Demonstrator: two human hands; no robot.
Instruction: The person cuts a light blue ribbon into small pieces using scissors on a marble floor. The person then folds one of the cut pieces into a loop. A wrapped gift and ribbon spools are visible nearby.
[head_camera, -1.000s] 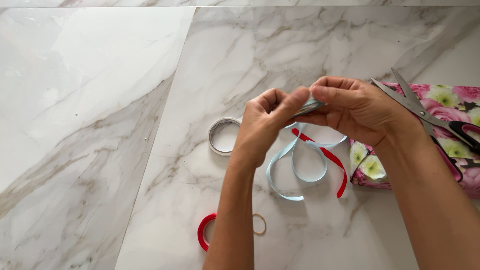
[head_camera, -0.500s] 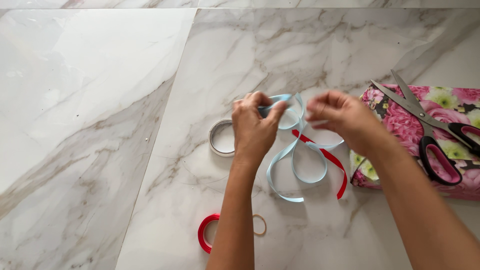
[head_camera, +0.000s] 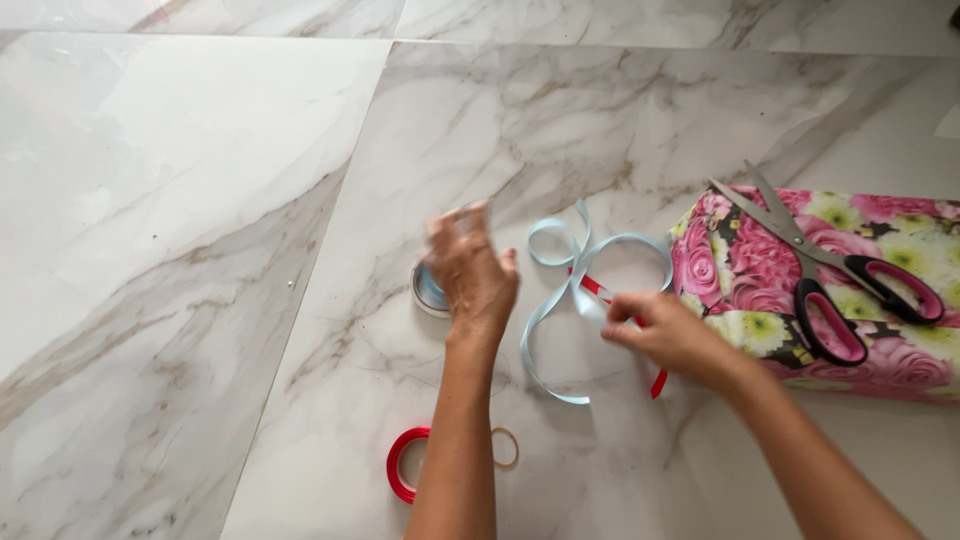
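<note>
Marble-patterned surface, white with grey-brown veins, fills my whole view; a seam between slabs runs from far centre toward near left. I cannot tell whether it is a floor or a desk.

Left hand: blurred, fingers spread and loosely curled, above a small clear tape roll lying flat. A bit of light blue shows under the palm at the roll. I cannot tell whether the fingers actually grip anything or only hover over it.

Right hand: lower and to the right, fingers pinched together at the spot where the light blue ribbon crosses the red ribbon. It appears to have hold of the blue ribbon there; the pinch point itself is partly hidden by the knuckles.

Blue ribbon lies in loose loops between the two hands, one loop far of the right hand, one tail curving near and ending just beside the left forearm. Red ribbon runs under it, showing far of the right fingers and again near the wrist.

Right side: box in pink floral wrapping paper, with scissors lying on top, pink-lined black handles toward the right and near, blades pointing far-left.

Near the left forearm: red tape roll on one side, thin tan rubber band on the other, both flat on the marble.
</note>
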